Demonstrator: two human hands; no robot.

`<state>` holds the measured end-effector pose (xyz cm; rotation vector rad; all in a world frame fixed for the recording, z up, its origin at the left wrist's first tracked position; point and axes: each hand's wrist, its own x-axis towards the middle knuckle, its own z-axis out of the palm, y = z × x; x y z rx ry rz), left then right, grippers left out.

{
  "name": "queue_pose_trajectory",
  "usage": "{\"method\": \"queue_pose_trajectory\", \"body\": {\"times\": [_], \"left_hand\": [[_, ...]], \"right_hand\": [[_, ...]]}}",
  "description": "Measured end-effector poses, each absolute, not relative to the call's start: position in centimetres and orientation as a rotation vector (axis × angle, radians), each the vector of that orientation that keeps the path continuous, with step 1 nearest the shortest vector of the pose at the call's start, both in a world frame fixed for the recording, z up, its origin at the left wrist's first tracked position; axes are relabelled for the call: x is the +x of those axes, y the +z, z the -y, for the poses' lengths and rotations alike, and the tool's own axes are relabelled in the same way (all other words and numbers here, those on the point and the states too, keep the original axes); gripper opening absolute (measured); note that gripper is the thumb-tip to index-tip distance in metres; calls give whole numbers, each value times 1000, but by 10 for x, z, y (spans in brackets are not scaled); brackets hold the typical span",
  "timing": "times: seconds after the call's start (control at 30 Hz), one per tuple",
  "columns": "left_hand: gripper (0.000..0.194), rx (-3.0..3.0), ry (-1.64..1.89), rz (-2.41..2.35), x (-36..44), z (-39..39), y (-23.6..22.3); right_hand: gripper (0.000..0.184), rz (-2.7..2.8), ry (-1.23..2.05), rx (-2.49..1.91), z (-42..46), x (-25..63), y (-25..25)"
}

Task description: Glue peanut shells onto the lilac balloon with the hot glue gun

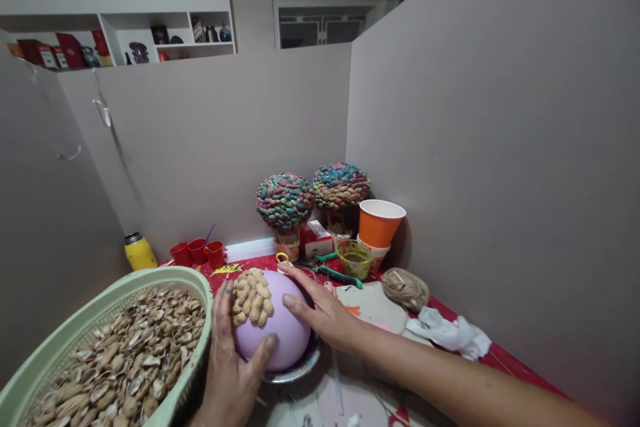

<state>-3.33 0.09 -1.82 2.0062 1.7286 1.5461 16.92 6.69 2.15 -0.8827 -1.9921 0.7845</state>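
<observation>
A purple balloon rests in a metal bowl, with a patch of peanut shells stuck on its upper left. My left hand cups its left side, thumb across the front and fingers along the edge of the shells. From the right, my right hand lies over the balloon's upper right, thumb and fingers against it. The two hands hold it between them. Close beside my left hand stands a green plastic basket full of loose peanut shells.
Two ball-topped trees covered in coloured shells stand at the back. Around them are red cups, a yellow bottle, an orange paper bucket, pliers, a twine ball and a white cloth. Grey partitions enclose the table.
</observation>
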Motion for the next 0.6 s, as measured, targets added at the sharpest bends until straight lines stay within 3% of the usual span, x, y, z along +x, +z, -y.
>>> {"method": "queue_pose_trajectory", "body": {"times": [0.6], "left_hand": [[71,1898,1393,-1639,-38,7,-11]], "right_hand": [[71,1827,977,-957,-32,175,30]]}}
